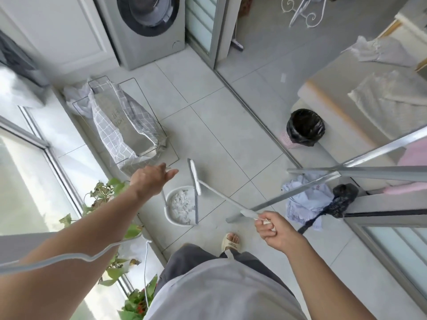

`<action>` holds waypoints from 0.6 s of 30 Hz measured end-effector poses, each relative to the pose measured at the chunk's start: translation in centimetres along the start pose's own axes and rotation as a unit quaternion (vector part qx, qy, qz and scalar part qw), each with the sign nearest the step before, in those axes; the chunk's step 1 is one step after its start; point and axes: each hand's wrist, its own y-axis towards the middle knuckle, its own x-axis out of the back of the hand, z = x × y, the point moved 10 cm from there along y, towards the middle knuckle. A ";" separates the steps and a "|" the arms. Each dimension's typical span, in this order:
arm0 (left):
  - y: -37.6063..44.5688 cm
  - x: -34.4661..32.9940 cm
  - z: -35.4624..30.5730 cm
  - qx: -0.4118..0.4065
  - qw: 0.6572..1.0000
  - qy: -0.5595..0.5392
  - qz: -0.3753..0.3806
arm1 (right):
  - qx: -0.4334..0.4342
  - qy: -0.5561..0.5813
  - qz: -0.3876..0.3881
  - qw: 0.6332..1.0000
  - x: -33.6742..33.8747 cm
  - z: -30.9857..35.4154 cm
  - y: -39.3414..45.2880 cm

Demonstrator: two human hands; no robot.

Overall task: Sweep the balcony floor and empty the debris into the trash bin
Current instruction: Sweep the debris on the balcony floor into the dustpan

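While the dustpan sits on the floor already heaped with white scraps, the step in hand looks like gathering the last debris and readying the pan for carrying. The right hand grips the end of the broom handle, fingers curled round it; the broom head stands against the pan's open edge. The left hand hangs above the pan with fingers straight and loose, holding nothing, seemingly reaching for the pan's upright handle, which is thin and partly hidden under the wrist.

To do this well, take that handle firmly before lifting, and keep the pan level so the light scraps do not spill or blow off. Holding the broom head against the mouth as a gate would help. The bin, lined in black, stands well apart, beyond the door track, so the carry must clear the metal rack legs and the crumpled paper near them.
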 end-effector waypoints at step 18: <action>-1.8 4.4 7.7 0.082 0.977 -0.175 -0.090 | 0.085 -0.043 -0.068 0.993 -7.3 8.8 0.2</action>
